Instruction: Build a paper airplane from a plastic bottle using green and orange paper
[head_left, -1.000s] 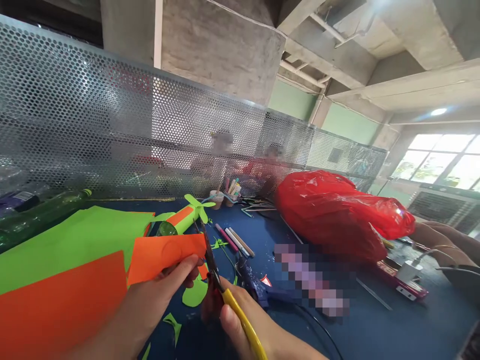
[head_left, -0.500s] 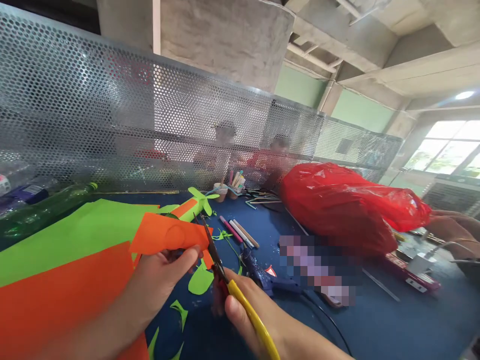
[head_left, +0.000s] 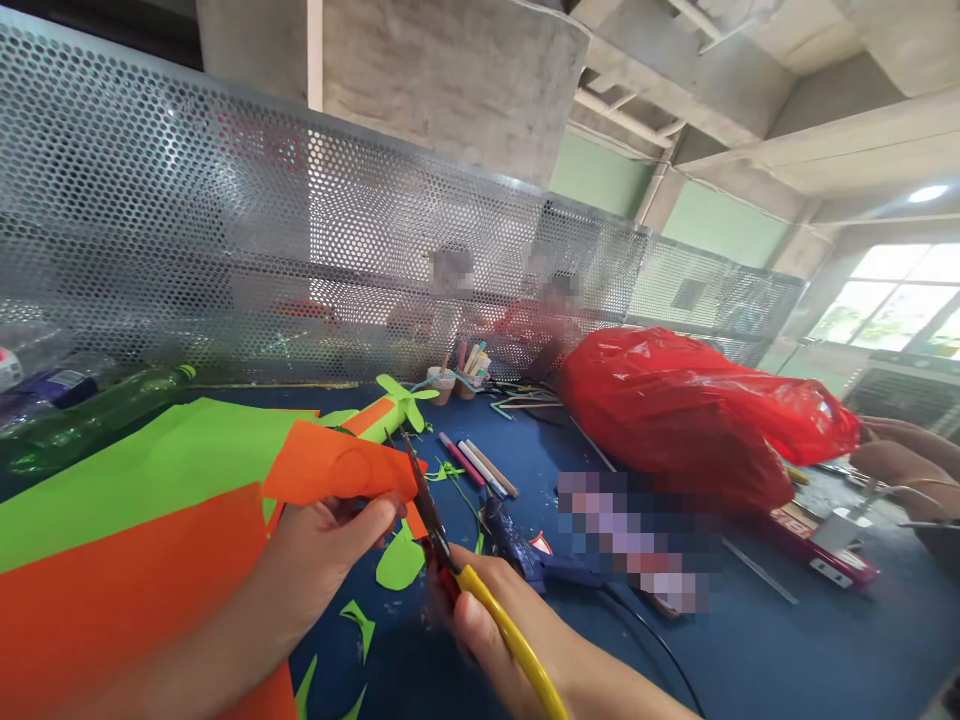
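Observation:
My left hand (head_left: 319,555) pinches an orange paper piece (head_left: 334,468) with a circle drawn on it, held above the blue table (head_left: 750,650). My right hand (head_left: 499,640) grips yellow-handled scissors (head_left: 450,560); their blades point up and meet the right edge of the orange piece. Green paper scraps (head_left: 397,562) lie on the table just below both hands.
Large green (head_left: 150,470) and orange (head_left: 112,590) paper sheets lie at the left. A green bottle (head_left: 90,420), a paper-wrapped bottle with green propeller (head_left: 390,405), markers (head_left: 476,465), a blue glue gun (head_left: 525,555) and a red plastic bag (head_left: 690,415) surround them. Another person's arms (head_left: 907,455) rest at right.
The view shifted slightly. The orange piece and scissors rose a little and the blades stay at the paper's right edge.

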